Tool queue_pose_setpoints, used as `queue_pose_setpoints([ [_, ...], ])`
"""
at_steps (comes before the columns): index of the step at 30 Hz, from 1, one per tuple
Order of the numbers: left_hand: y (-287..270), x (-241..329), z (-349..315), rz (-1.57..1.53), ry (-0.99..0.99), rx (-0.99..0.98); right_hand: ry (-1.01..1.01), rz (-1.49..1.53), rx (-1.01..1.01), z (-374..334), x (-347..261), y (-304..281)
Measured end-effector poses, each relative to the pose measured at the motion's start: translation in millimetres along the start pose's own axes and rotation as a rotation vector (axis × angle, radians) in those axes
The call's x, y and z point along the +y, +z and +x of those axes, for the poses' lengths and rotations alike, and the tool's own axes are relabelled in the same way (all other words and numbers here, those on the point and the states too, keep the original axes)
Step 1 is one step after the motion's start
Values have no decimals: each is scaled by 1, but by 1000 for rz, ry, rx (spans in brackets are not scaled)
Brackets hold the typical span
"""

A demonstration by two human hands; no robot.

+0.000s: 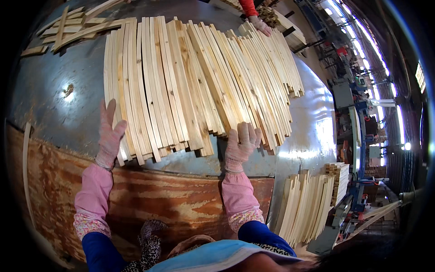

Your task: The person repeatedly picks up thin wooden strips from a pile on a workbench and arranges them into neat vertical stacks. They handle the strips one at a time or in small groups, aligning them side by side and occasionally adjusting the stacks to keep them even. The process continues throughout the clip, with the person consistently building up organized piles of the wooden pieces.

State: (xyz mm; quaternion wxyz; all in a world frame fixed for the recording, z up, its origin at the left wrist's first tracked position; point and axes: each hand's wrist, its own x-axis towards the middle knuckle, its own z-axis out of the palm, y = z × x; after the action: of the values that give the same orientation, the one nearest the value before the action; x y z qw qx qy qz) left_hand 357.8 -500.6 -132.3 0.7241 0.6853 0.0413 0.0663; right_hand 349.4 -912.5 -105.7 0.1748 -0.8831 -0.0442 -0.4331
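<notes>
A wide row of pale wooden strips (156, 86) lies side by side on a grey metal tabletop (54, 109). At the row's left edge my left hand (110, 136), in a light glove, rests against the outermost strip with its fingers stretched and thumb apart. My right hand (243, 144), gloved too, is at the near ends of the strips right of the middle. Its fingers are bent over or against those ends; their tips are partly hidden, and I see no single strip held apart from the row.
A co-worker's gloved hand (260, 26) touches the strips' far right end. Loose offcuts (68, 29) lie at the far left. Another strip stack (306, 206) stands at the lower right, near machinery (358, 127). A reddish wooden board (167, 195) runs along the near edge.
</notes>
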Motion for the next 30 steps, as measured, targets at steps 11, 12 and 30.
queue_pose_setpoints([
  [11,120,-41,169,-52,-30,-156,123,-204,5,32,117,47],
  [12,131,-44,182,-5,-14,-161,146,-214,-4,37,131,51],
  [30,282,-66,285,485,196,12,285,-460,-372,96,194,50],
])
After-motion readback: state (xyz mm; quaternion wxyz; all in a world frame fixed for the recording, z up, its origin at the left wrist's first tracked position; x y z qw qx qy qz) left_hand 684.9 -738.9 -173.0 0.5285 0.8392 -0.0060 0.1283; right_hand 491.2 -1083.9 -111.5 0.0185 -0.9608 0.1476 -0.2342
